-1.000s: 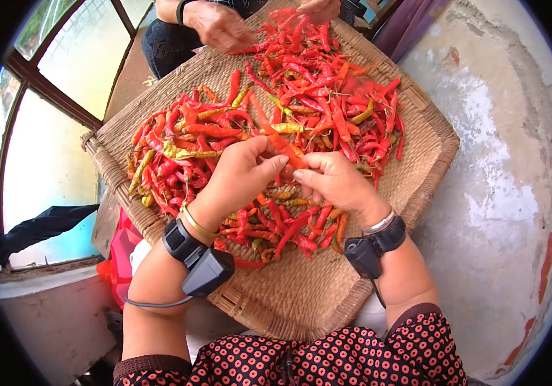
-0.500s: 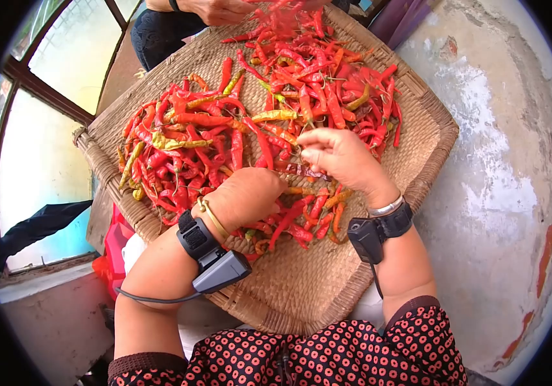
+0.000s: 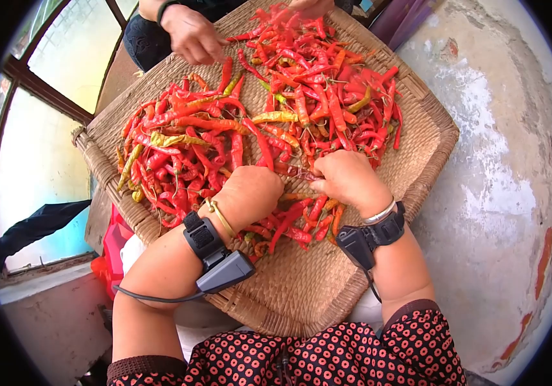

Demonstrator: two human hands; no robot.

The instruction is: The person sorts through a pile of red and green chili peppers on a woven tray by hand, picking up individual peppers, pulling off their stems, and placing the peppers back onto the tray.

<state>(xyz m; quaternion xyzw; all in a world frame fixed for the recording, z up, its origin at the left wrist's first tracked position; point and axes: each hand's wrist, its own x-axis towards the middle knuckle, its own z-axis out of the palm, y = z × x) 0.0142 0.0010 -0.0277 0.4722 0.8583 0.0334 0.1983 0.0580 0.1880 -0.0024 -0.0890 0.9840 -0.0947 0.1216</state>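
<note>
Glossy and wrinkled red chili peppers (image 3: 211, 123), some yellow or orange, in loose heaps on a woven tray (image 3: 327, 296).

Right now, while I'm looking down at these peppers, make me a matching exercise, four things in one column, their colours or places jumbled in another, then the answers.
Things:
1. Peppers
2. Woven tray
3. Left wrist's bracelet
4. Right wrist's bracelet

Colours or places:
A. Silver-coloured
B. Beneath the heaps
C. Gold-coloured
D. Mostly red

Pairs: 1-D, 2-B, 3-C, 4-A.

Peppers (image 3: 336, 108) glossy (some wrinkled); tray (image 3: 327, 283) rough, woven; 2 bracelets (image 3: 222, 220) smooth metal.
</note>
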